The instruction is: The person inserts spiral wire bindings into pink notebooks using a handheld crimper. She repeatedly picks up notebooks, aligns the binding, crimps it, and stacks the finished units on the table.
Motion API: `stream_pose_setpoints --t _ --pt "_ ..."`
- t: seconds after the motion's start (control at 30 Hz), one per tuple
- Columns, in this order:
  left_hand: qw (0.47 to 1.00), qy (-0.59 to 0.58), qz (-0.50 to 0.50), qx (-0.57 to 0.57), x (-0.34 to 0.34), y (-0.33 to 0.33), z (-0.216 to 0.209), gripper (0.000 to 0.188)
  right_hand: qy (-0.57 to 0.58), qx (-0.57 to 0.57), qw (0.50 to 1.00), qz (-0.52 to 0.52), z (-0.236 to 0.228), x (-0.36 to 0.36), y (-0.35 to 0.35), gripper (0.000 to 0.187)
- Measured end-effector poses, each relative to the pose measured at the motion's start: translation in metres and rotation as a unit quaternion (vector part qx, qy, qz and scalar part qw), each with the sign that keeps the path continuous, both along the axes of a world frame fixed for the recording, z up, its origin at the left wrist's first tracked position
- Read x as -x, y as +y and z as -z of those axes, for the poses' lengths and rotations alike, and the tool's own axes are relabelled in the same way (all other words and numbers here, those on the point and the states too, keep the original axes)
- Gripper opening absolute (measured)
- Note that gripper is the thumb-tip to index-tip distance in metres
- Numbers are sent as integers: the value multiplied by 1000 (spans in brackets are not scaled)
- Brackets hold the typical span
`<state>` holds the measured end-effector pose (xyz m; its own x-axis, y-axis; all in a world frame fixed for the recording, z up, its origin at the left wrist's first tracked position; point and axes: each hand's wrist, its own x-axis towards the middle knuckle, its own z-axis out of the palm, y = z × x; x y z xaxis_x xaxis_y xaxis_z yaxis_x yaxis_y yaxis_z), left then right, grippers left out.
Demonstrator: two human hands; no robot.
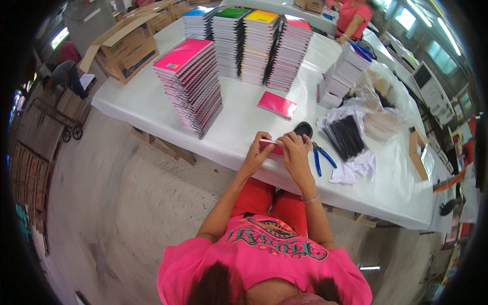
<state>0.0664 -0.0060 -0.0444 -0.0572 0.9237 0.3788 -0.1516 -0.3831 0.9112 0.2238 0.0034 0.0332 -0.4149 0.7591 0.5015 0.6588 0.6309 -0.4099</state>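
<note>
At the table's near edge, a small pink notepad (275, 150) with a white page edge is between my hands. My left hand (258, 152) grips its left side, thumb and fingers closed. My right hand (296, 152) pinches its upper right side with bent fingers; part of the pad is hidden under them. Another pink notepad (277, 104) lies flat just beyond. By my right fingers are a round black object (303, 129) and blue-handled pliers (322, 157). Further right, a bundle of thin black strips, perhaps binding coils (346, 138), rests on crumpled white cloth (351, 172).
A tall stack of pink spiral notebooks (192, 89) stands left. Behind are blue (199, 23), green (227, 43), yellow (258, 46) and red-topped (290, 53) stacks. White boxes (341, 76) and plastic bags (389, 96) stand right. An open carton (127, 51) is far left; a co-worker (352, 19) stands behind.
</note>
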Motion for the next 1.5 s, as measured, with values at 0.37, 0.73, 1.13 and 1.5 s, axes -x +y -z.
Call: stream_pose_setpoints --t 0.37,0.73,1.13,1.5 --pt "997 -55 46 14 -1 -6 -10 24 25 8 1000 4 -12 6 -4 12" --pt "999 -2 29 42 2 -10 -15 30 -16 11 1000 3 -5 6 0 16" --pt "999 -15 23 32 1 -9 -14 29 10 -9 1000 -5 -10 8 -1 13" --pt "999 -19 31 40 -1 -9 -13 28 38 2 999 4 -1 11 2 11"
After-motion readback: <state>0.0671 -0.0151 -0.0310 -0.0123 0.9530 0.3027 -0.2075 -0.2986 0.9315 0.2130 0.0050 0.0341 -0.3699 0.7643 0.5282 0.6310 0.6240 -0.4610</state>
